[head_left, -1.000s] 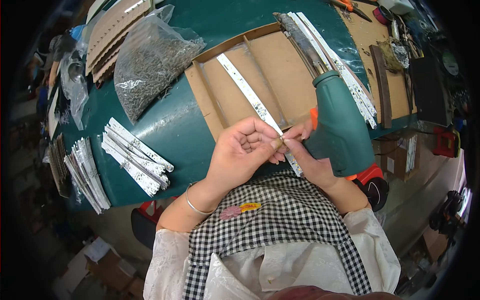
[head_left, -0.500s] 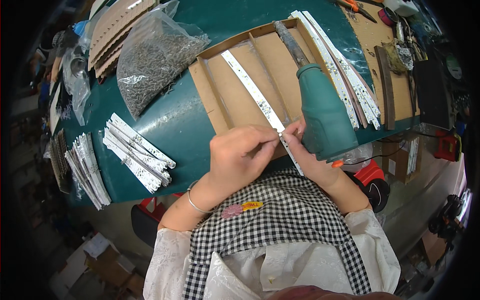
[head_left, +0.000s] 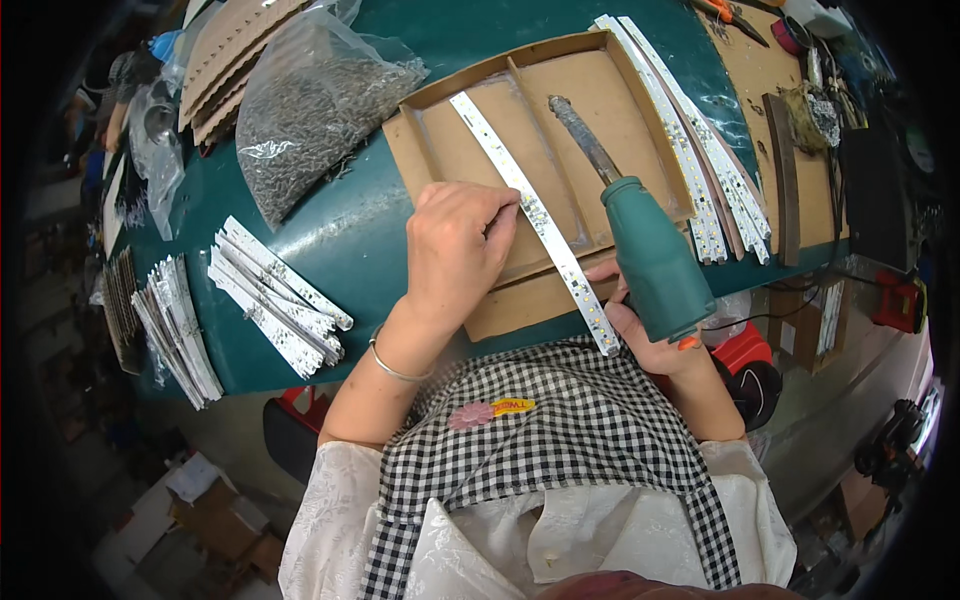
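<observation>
A long white LED circuit strip (head_left: 556,244), dotted with small yellow and dark components, slants across the cardboard tray and past its near edge. My left hand (head_left: 455,245) is closed, its thumb and forefinger pinching the strip's edge about midway. In my right hand (head_left: 655,345) lies a large soldering iron (head_left: 655,260) with a thick green handle and a dark, worn metal rod pointing to the far left over the tray. The right thumb is beside the strip's near end; the handle hides part of the other fingers. A shallow, divided cardboard tray (head_left: 611,85) lies underneath.
Several white strips (head_left: 695,140) lie along the tray's right side. More strips (head_left: 275,300) are heaped at the left of the green table (head_left: 380,220). A clear bag of small screws (head_left: 325,115) stands behind them. Orange-handled pliers (head_left: 735,18) lie at the far right.
My left hand has moved farther up the strip, away from my right hand. The strip has shifted slightly toward me. The soldering iron has come lower, its rod now over the tray's inside.
</observation>
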